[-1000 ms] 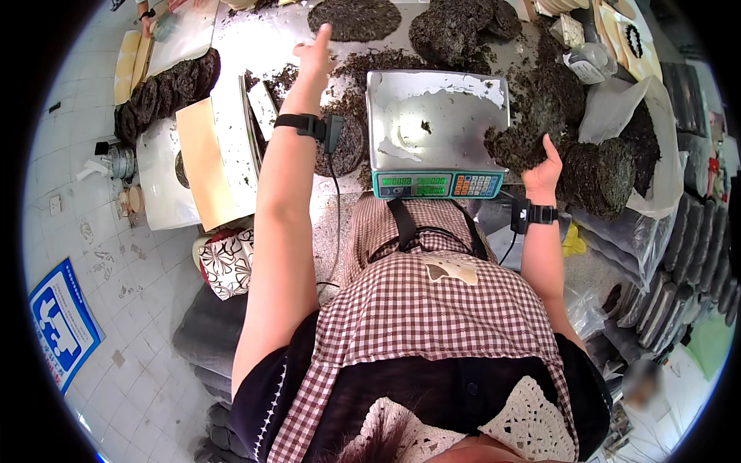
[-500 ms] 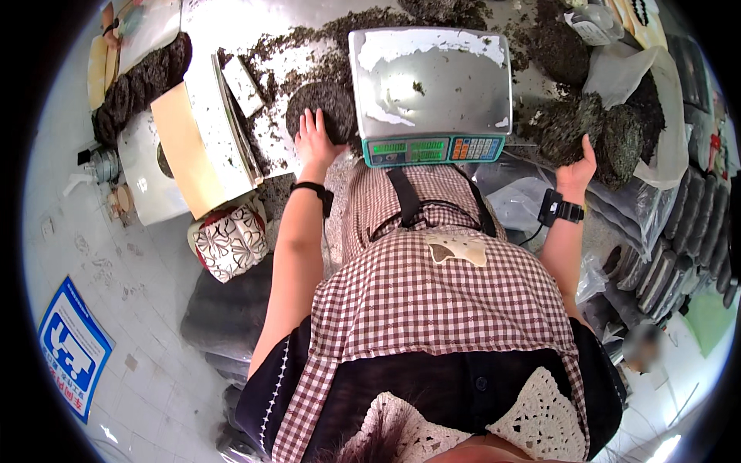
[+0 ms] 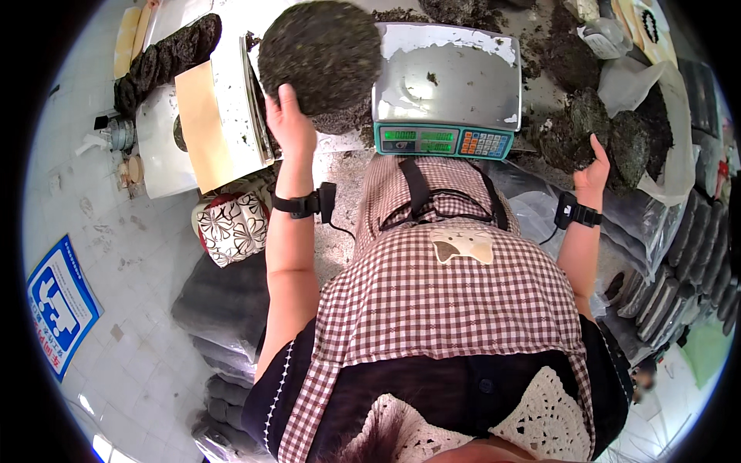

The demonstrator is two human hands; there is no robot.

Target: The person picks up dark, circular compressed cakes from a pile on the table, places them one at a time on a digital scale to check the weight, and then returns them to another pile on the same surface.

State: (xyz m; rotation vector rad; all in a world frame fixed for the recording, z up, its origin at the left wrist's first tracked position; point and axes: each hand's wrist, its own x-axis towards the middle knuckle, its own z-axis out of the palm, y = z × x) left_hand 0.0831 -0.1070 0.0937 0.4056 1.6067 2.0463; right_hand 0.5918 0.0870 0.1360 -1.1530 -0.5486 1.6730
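Note:
My left hand (image 3: 291, 127) grips a dark round cake of dried seaweed (image 3: 320, 54) by its near edge, thumb on top, and holds it up at the scale's left. Beneath it, another seaweed cake (image 3: 343, 119) lies partly hidden on the table. At the right, my right hand (image 3: 593, 166) has its thumb raised beside a folded-looking seaweed cake (image 3: 575, 131) and is closed at its edge; its other fingers are mostly hidden. Between my hands stands a digital scale (image 3: 455, 85) with a steel plate, carrying only small crumbs.
More seaweed cakes (image 3: 629, 150) lean by a clear plastic bag (image 3: 679, 147) at the right. A row of dark cakes (image 3: 166, 62) lies far left, beyond a tan board (image 3: 202, 127). Seaweed crumbs litter the metal table. Packed dark bags (image 3: 695, 231) are stacked at right.
My left hand, earlier flat on a seaweed cake on the table, has lifted a cake up and away. My right hand stays at the right-hand cakes.

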